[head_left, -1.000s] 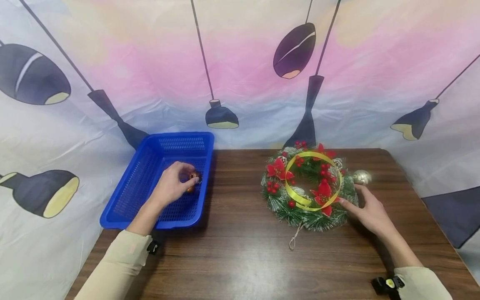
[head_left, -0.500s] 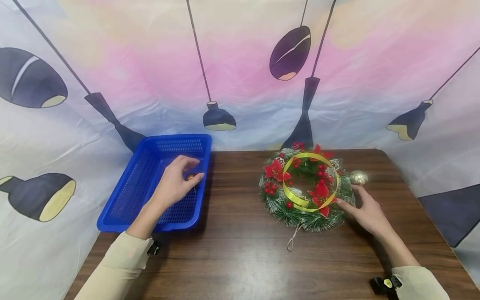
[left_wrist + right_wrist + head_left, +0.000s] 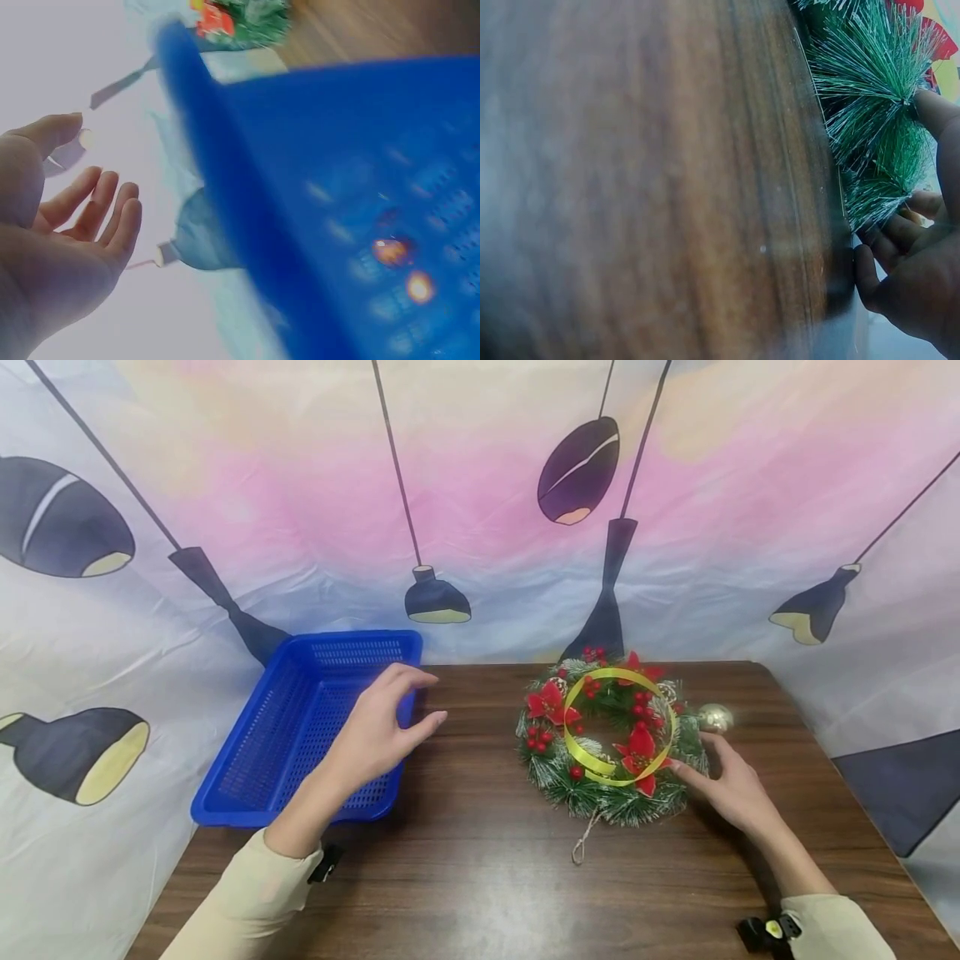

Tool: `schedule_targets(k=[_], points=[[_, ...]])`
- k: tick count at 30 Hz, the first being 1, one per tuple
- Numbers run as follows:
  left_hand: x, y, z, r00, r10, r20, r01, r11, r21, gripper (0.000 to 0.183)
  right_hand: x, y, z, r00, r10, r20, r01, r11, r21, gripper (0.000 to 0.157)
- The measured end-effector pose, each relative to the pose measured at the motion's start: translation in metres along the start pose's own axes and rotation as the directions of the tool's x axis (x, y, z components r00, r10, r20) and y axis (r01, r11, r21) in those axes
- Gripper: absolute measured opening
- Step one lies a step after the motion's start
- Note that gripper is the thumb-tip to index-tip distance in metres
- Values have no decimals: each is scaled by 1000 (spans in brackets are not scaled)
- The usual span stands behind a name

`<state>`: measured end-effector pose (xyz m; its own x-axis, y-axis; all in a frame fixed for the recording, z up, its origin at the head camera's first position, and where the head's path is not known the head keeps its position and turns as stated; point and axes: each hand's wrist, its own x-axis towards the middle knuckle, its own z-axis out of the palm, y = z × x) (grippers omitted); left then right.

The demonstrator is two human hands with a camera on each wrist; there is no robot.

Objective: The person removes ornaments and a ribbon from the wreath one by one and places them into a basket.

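Observation:
My left hand (image 3: pixel 382 722) hovers over the right rim of the blue plastic basket (image 3: pixel 247 777), thumb and fingers spread with nothing between them. Inside the basket, the left wrist view shows a shiny copper-coloured bauble (image 3: pixel 393 251) beside a bright orange spot. On the right of the table lies a green Christmas wreath (image 3: pixel 555 774) with red poinsettias, berries and pinecones. My right hand (image 3: pixel 731 781) grips the wreath's right edge, thumb on top and fingers around the outer side. A yellow ribbon loop (image 3: pixel 592 762) stands on the wreath.
A pale gold bauble (image 3: pixel 716 718) sits just beyond my right fingertips, next to the wreath. A twine loop (image 3: pixel 578 852) trails from the wreath's front onto the wooden table (image 3: pixel 480 860). Behind the table hangs a cloth backdrop (image 3: pixel 495 510) printed with lamps.
My left hand has let go of a copper bauble in the basket, opened, and moved right to the rim. The right hand keeps its place at the wreath.

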<state>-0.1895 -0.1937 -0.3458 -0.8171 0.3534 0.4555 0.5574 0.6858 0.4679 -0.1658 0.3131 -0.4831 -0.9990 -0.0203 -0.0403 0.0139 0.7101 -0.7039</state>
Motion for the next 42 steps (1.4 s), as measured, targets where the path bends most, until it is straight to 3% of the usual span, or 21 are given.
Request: schedule_targets(k=[6,12,29,42], points=[[8,23,8,999,31,8,-31,999,-44,48,0,0,0,1000,4,2,-4,1000,-4,92],[18,36,19,998,50,26,-47,996,-74,52,0,-2,0,1000,8,7,-8,1000,-4,92],[25,49,61,1000,14,12,-11,980,-198,55,-1,-1,1,1000,4,5,-4,1000,-8,92],[18,44,104,998,-54,14,56,969,-240,62,-3,-1,1,1000,3,9,-3,1000,-4,92]])
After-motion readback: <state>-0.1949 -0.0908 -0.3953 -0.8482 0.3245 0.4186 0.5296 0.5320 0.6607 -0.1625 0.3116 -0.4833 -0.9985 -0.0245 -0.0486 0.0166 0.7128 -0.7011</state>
